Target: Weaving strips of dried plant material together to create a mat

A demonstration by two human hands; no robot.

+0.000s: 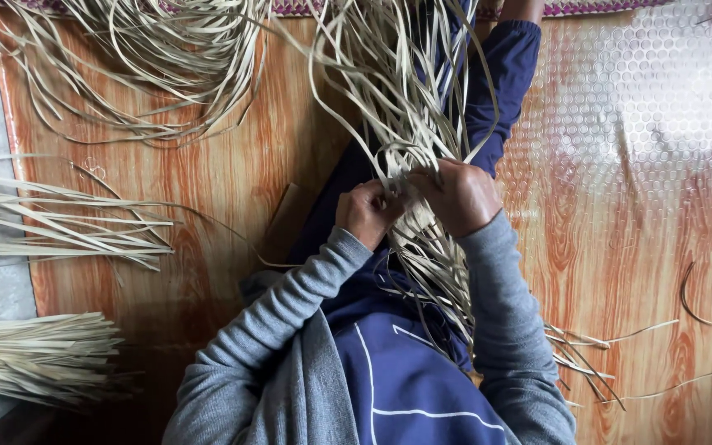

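Head view shows your left hand (366,213) and right hand (459,196) both closed on the pale strips (422,239); keep them flat and tight.

Soft, even daylight fills the scene, with white glare on the glossy wood-pattern floor mat (620,107) at its upper right, a dim shadowed zone at its lower left, sharp focus mid-frame, and slight softness and bending toward the edges.
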